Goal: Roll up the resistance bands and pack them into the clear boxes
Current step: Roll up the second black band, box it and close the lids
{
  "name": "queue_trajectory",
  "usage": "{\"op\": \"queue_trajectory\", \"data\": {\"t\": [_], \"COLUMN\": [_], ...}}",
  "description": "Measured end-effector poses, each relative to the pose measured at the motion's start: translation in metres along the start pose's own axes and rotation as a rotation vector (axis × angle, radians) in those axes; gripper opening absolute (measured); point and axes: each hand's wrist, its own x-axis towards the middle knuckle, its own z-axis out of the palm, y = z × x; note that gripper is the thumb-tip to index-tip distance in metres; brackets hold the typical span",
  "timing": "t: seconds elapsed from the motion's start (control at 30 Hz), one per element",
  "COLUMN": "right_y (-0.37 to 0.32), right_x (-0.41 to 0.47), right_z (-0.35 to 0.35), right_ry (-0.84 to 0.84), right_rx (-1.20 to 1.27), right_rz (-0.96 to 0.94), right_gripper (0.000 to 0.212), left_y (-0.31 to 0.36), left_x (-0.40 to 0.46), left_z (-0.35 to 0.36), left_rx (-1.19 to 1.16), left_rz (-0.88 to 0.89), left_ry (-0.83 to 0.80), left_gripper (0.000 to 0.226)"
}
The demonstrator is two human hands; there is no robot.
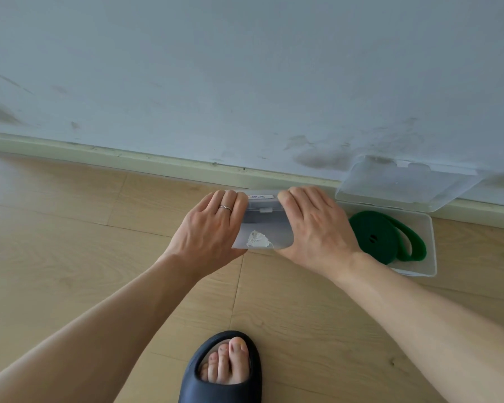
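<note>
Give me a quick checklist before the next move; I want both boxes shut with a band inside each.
1. Both hands on the closed box, left hand and right hand at its ends: ok.
2. Its lid down: looks ok; latch fully snapped: cannot tell.
3. Band inside that box: cannot tell, only a pale label shows.
4. Green band rolled and lying in the open box: ok.
5. Open box's lid shut: not ok, it leans up against the wall.

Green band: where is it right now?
Head view, right side: the rolled green band lies inside the open clear box by the baseboard, just beyond the right hand.
</note>
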Motion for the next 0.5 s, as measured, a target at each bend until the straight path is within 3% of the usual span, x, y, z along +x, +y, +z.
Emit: {"op": "queue_trajectory", "data": {"t": [0.5], "right_y": [-0.0006], "right_x": [-0.0002], "right_z": [0.0030], "right_ry": [0.046], "right_rx": [0.010], "right_rz": [0.017], "right_gripper": [0.066], "left_y": [0.0059], "left_x": [0.0091], "left_z": [-0.0084], "left_rx": [0.024], "left_rz": [0.012], "left_ry": [-0.046], "left_gripper": [0.068]}}
